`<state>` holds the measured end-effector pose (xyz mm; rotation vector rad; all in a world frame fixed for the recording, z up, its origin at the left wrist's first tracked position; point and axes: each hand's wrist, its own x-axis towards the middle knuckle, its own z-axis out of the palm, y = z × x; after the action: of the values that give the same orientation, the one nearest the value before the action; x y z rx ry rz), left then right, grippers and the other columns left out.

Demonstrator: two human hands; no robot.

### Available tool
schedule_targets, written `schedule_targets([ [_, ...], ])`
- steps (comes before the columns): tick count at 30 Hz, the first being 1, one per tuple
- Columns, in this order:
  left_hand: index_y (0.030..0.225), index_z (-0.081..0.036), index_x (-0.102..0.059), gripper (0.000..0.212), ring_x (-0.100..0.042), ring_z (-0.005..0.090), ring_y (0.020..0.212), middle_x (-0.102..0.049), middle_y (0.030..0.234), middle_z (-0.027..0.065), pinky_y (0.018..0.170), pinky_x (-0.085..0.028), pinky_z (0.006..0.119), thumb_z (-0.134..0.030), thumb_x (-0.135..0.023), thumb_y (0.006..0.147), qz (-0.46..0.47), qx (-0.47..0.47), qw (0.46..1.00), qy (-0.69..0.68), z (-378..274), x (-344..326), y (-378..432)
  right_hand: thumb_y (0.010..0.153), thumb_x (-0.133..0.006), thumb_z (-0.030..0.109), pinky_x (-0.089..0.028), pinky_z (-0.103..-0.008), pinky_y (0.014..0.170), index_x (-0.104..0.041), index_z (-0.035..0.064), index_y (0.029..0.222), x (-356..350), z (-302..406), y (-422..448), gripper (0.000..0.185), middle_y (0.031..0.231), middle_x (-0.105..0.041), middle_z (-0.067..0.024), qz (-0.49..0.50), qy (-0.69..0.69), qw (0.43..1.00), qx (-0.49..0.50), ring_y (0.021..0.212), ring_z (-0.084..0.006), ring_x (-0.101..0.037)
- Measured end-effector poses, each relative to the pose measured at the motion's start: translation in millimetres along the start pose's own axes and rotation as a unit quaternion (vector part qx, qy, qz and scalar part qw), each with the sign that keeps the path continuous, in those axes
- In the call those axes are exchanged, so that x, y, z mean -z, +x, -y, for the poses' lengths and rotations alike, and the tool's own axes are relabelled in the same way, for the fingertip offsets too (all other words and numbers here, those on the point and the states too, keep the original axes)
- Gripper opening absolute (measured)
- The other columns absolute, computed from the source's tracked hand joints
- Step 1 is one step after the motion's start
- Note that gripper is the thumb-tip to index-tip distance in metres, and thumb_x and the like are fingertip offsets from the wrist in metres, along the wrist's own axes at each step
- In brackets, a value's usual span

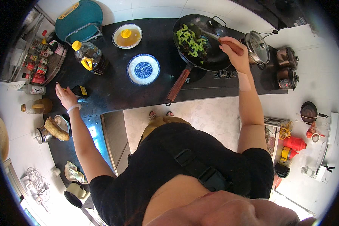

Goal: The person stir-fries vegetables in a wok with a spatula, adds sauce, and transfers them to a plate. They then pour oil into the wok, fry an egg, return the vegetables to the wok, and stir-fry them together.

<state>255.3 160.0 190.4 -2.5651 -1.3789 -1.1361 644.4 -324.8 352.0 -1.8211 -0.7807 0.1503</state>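
Note:
My right hand is closed around the wooden handle of a metal spatula, whose blade end reaches into a black wok. Sliced green peppers lie in the wok's left part, with darker bits among them. At the far left of the counter, my left hand is at a dark bottle with a yellow label. A bit of yellow shows between its thumb and fingers; whether they grip the bottle is unclear. Between my hands sits a blue-and-white plate.
The wok's wooden handle juts over the counter's front edge. A large oil bottle and a bowl of yellowish liquid stand behind. Seasoning jars crowd a left rack. A lidded steel pot stands right of the wok.

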Motion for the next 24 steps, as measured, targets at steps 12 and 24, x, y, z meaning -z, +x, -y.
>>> schedule_targets([
  [12,0.136,0.004,-0.018,0.106,-0.038,0.0316,0.124,-0.036,0.134,0.0221,0.106,-0.027,0.035,-0.024,-0.084,0.058,0.106,0.249,0.937,-0.221,51.6,-51.1,-54.9,0.075,-0.057,-0.005,-0.046,-0.0220,0.065,-0.061,-0.0003,0.094,6.8,174.7,-49.0,0.020,0.087,-0.065,-0.0103,0.262,-0.197,0.934,0.142,0.072,-0.0122,-0.060],
  [24,0.121,0.006,-0.044,0.082,-0.052,0.0340,0.108,-0.054,0.114,0.0217,0.094,-0.040,0.037,-0.026,-0.082,0.056,0.042,0.245,0.963,-0.108,34.2,-61.2,-53.4,0.084,-0.061,0.020,-0.049,-0.0212,0.053,-0.064,0.0019,0.095,60.5,80.4,-23.2,0.021,0.079,-0.066,-0.0068,-0.091,-0.079,0.982,-0.146,0.062,-0.0107,-0.062],
])
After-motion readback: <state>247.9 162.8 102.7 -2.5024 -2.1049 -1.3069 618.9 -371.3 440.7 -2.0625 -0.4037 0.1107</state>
